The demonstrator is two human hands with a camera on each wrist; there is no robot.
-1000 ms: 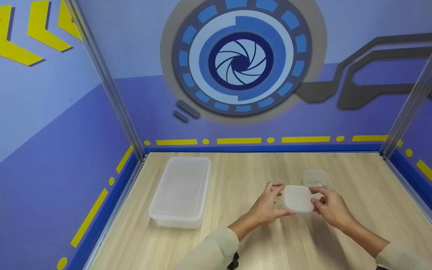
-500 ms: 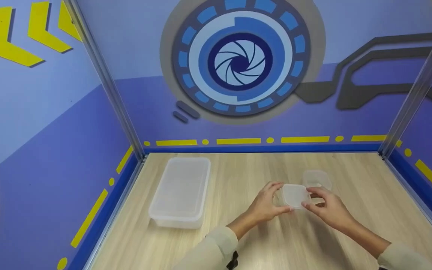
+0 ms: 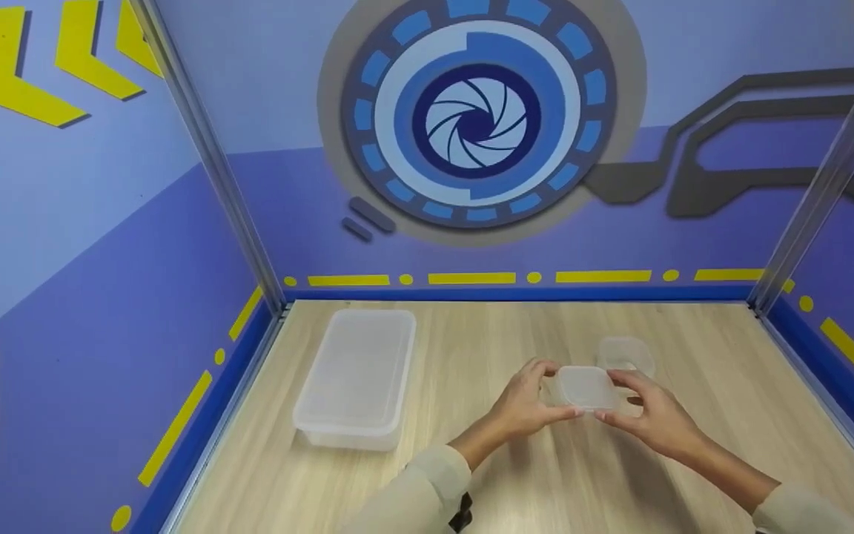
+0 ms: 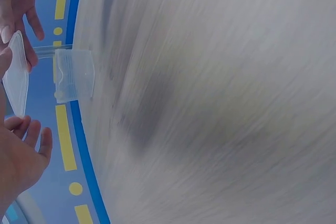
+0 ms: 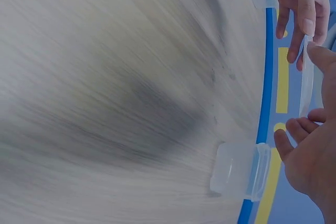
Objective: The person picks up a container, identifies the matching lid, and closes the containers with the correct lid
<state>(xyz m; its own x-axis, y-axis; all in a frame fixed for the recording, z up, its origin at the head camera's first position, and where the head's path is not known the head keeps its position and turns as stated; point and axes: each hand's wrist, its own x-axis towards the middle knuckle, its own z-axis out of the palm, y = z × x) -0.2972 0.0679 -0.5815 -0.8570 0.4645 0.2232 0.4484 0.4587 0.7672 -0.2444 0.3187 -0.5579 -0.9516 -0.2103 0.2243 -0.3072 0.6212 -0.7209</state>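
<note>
A small square translucent lid (image 3: 587,388) is held level above the table between both hands. My left hand (image 3: 522,400) pinches its left side, thumb at the near edge and fingers at the far edge. On the other side my right hand (image 3: 653,411) grips it in the same way. Edge-on, the lid (image 4: 18,74) looks thin in the left wrist view. Just behind the right hand stands a small clear container (image 3: 626,352) with no lid on it; a small pale item seems to lie inside, too hidden to tell.
A large translucent rectangular box (image 3: 356,378) with its lid on stands at the left of the wooden table (image 3: 471,334). Metal posts (image 3: 212,159) and blue printed panels enclose the table at the back and sides.
The right thumb and fingers have shifted from the lid's right edge to its near and far edges. The lid has tilted flatter. The container and large box have stayed put.
</note>
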